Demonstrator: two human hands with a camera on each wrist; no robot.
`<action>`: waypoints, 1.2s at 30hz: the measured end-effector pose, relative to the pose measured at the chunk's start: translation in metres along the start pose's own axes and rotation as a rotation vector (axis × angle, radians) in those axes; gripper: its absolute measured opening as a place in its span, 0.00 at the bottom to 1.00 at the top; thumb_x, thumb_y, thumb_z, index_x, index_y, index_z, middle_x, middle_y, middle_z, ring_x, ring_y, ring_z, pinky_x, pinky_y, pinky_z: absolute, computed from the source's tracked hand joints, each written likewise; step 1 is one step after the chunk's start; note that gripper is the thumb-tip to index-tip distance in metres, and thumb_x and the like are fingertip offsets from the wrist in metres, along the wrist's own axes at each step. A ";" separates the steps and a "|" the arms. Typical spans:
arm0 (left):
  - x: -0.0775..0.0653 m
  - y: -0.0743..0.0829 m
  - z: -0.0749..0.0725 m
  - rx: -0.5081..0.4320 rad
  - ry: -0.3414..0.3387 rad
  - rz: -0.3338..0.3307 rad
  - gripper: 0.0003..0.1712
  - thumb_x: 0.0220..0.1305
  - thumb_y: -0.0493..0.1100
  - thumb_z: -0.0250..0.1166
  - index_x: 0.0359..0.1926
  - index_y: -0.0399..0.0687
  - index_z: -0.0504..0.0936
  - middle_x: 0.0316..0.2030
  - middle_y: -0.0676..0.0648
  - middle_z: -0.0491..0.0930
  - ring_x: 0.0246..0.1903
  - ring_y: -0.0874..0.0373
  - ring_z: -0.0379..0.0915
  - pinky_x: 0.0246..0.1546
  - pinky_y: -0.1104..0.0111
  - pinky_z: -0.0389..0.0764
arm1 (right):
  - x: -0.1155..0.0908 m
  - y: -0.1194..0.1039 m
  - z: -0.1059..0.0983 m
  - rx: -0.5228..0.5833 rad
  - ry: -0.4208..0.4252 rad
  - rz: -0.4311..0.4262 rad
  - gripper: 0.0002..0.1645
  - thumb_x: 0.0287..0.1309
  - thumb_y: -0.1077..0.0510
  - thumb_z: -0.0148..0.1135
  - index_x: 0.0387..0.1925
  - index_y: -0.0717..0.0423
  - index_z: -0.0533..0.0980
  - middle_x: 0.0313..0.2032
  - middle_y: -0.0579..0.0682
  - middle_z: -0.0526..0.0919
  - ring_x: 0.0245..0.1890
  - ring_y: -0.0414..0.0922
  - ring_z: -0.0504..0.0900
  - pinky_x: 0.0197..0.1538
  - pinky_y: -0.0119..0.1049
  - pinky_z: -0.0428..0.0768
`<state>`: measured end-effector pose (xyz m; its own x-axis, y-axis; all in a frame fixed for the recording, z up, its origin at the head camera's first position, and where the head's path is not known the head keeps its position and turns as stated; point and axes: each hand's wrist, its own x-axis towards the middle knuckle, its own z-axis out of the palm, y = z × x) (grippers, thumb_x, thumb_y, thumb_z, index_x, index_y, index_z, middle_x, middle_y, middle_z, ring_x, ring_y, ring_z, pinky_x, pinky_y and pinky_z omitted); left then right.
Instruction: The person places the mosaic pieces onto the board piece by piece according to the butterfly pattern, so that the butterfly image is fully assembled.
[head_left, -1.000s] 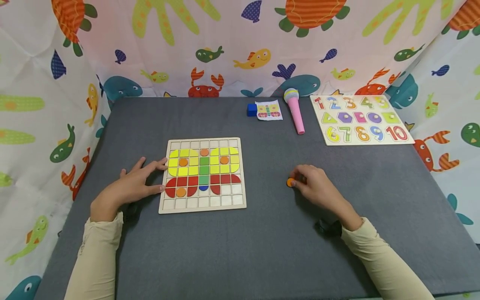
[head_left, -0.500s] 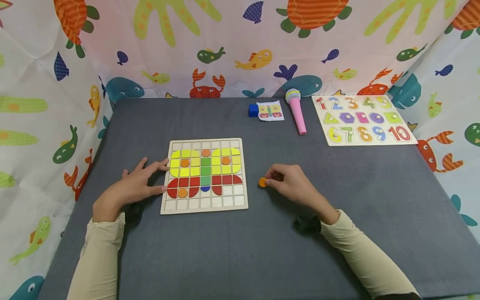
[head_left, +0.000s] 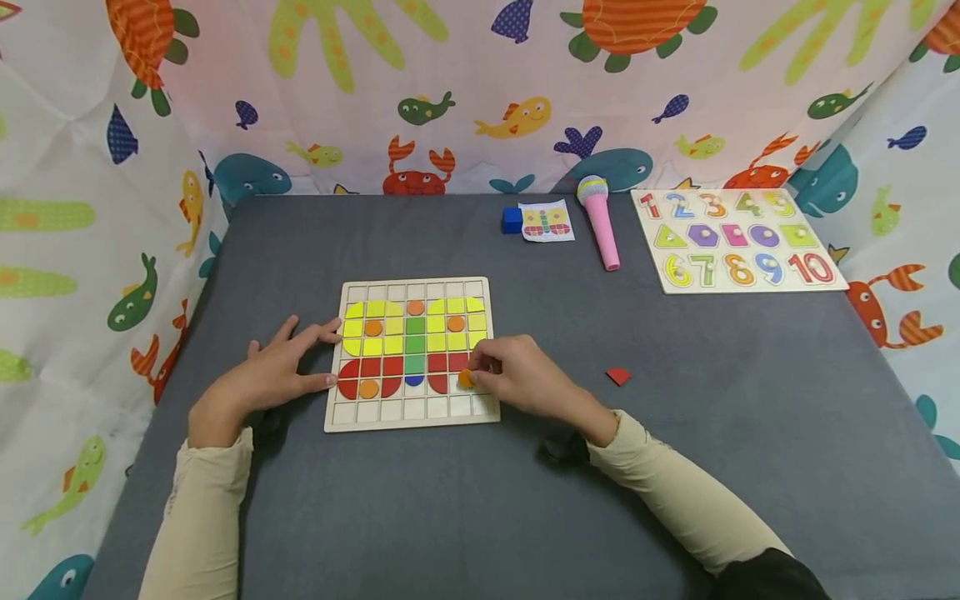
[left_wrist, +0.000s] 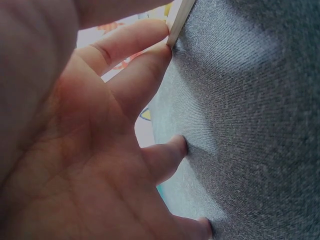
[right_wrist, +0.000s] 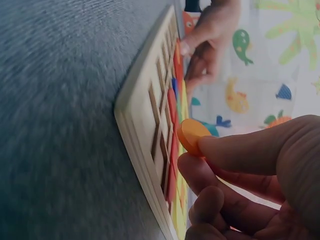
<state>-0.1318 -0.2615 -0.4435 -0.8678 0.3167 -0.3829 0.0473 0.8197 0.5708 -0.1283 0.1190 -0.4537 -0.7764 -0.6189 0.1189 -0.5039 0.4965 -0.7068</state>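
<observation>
A wooden grid board (head_left: 360, 412) carries yellow, red, green, blue and orange tiles laid out as a butterfly. Along its left edge rests my left hand (head_left: 255, 383), fingers spread; the left wrist view shows fingertips (left_wrist: 162, 50) at the board's side and others on the cloth. Between thumb and fingertips my right hand (head_left: 532, 379) pinches a round orange tile (head_left: 465, 379), over the lower right of the board. In the right wrist view this orange tile (right_wrist: 192, 136) is tilted and close over the grid. The hand covers some squares there.
A red quarter-round tile (head_left: 618, 377) lies on the grey cloth to the right. Toward the back are a blue block (head_left: 512, 221), a butterfly picture card (head_left: 547, 222), a pink toy microphone (head_left: 600, 225) and a number puzzle board (head_left: 817, 290).
My right hand has moved left with the orange tile, from the cloth to over the board. The red tile on the right has come into view. My left hand stays put.
</observation>
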 end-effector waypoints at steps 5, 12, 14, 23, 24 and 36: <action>0.001 0.003 0.000 0.002 0.003 0.000 0.44 0.67 0.54 0.76 0.77 0.50 0.66 0.84 0.35 0.46 0.80 0.26 0.20 0.64 0.19 0.24 | 0.006 -0.004 0.008 -0.070 -0.021 -0.008 0.04 0.67 0.65 0.71 0.34 0.55 0.85 0.27 0.41 0.83 0.27 0.37 0.77 0.33 0.33 0.79; 0.003 0.006 -0.001 0.006 0.005 0.005 0.44 0.68 0.52 0.76 0.78 0.50 0.66 0.84 0.35 0.46 0.81 0.26 0.20 0.64 0.19 0.23 | 0.009 -0.007 0.014 -0.180 -0.021 0.005 0.08 0.67 0.65 0.71 0.30 0.54 0.83 0.25 0.42 0.79 0.26 0.40 0.74 0.31 0.33 0.75; 0.003 0.007 -0.001 0.006 0.005 0.006 0.44 0.68 0.52 0.76 0.77 0.50 0.66 0.84 0.35 0.46 0.81 0.26 0.20 0.64 0.19 0.23 | 0.009 -0.007 0.014 -0.193 -0.013 -0.003 0.09 0.66 0.65 0.71 0.30 0.54 0.82 0.25 0.43 0.78 0.26 0.40 0.74 0.31 0.33 0.75; 0.004 0.004 -0.001 0.003 -0.006 -0.012 0.46 0.68 0.53 0.76 0.79 0.50 0.64 0.84 0.33 0.46 0.80 0.26 0.19 0.64 0.19 0.24 | 0.004 -0.003 0.011 -0.111 0.017 -0.014 0.07 0.67 0.65 0.70 0.32 0.55 0.83 0.26 0.42 0.79 0.26 0.38 0.74 0.30 0.33 0.75; 0.004 0.002 -0.001 0.003 -0.006 -0.013 0.46 0.68 0.53 0.76 0.79 0.50 0.64 0.84 0.33 0.46 0.80 0.26 0.19 0.64 0.19 0.23 | 0.003 -0.002 0.010 -0.103 0.019 -0.014 0.06 0.67 0.65 0.70 0.32 0.55 0.83 0.26 0.42 0.79 0.26 0.38 0.74 0.30 0.33 0.75; 0.005 0.000 0.002 0.011 -0.003 -0.016 0.44 0.67 0.54 0.76 0.77 0.49 0.66 0.85 0.36 0.45 0.80 0.26 0.19 0.64 0.19 0.23 | -0.037 0.018 -0.024 -0.091 0.066 -0.008 0.04 0.67 0.67 0.72 0.41 0.59 0.85 0.35 0.44 0.83 0.34 0.41 0.79 0.39 0.39 0.82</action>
<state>-0.1350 -0.2593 -0.4467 -0.8670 0.3050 -0.3940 0.0390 0.8299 0.5565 -0.1172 0.1655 -0.4540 -0.7941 -0.5831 0.1715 -0.5399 0.5470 -0.6398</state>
